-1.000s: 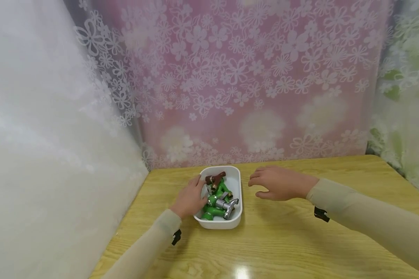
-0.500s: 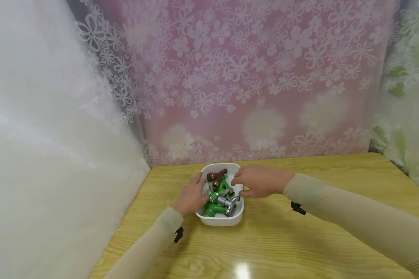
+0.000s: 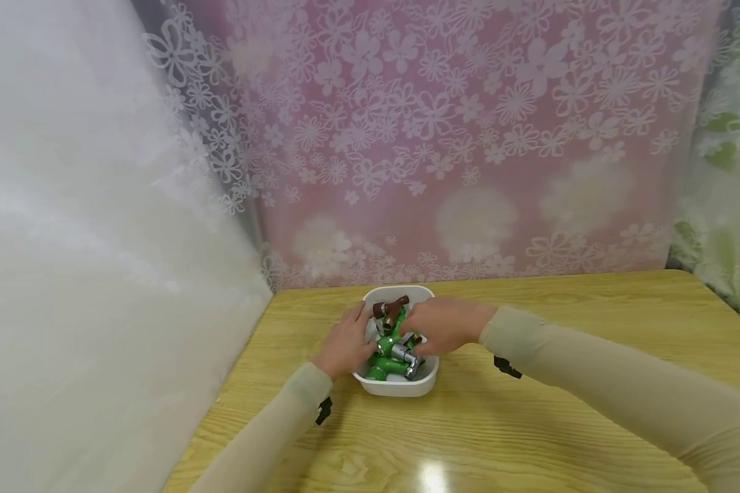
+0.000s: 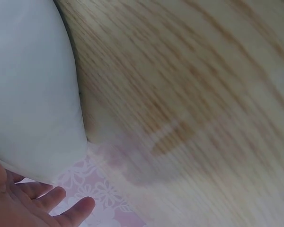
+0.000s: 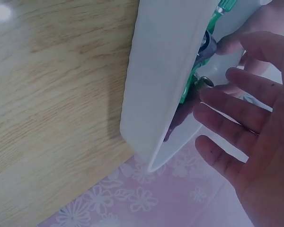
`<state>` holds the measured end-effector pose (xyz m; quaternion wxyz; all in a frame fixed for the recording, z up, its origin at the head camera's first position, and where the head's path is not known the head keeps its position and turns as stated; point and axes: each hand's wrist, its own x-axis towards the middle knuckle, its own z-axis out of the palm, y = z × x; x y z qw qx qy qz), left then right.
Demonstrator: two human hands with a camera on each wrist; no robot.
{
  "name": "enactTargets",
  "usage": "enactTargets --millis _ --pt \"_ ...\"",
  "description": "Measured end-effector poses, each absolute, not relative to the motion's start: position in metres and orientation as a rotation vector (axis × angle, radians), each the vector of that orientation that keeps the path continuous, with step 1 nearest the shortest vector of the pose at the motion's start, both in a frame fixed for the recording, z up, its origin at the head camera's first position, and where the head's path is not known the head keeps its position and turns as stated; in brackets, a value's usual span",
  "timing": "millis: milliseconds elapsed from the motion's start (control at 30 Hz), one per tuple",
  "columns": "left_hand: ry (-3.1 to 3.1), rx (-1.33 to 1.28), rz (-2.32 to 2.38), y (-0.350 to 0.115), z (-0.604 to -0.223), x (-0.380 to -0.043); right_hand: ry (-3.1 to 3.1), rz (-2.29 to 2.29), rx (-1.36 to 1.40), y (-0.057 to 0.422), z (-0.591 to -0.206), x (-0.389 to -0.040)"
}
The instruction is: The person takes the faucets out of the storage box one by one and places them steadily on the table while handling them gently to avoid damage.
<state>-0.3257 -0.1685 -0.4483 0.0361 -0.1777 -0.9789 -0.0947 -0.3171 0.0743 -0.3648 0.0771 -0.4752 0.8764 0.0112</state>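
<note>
Several taps lie in a white plastic tub [image 3: 397, 389] on the table: a brown tap [image 3: 392, 309], green taps [image 3: 382, 366] and a chrome tap [image 3: 414, 370] at the near end. My left hand [image 3: 345, 342] rests at the tub's left rim, thumb over the inside edge. In the left wrist view its fingers [image 4: 78, 210] stretch out past the outer wall. My right hand [image 3: 447, 325] reaches over the right rim above the taps. In the right wrist view its fingers [image 5: 236, 111] are spread and gently bent, fingertips close to a brass tap outlet [image 5: 204, 82], holding nothing.
The wooden table [image 3: 530, 411] runs up to a pink flowered curtain [image 3: 469, 137] just behind the tub. A white sheet [image 3: 99, 239] hangs along the left side, and a green-leafed curtain [image 3: 724, 205] hangs on the right.
My right hand has moved left from beside the tub to over it, with its fingers in among the taps. The left hand has stayed at the left rim.
</note>
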Motion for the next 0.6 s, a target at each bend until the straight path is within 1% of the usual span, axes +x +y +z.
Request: enactTargets --millis 433,600 --pt "-3.017 -0.537 -0.29 -0.166 -0.448 -0.326 2.561 0.094 -1.29 0.054 -0.382 -0.317" --pt "-3.027 -0.525 -0.283 -0.167 -0.448 -0.326 2.554 0.107 -1.303 0.048 -0.389 -0.318"
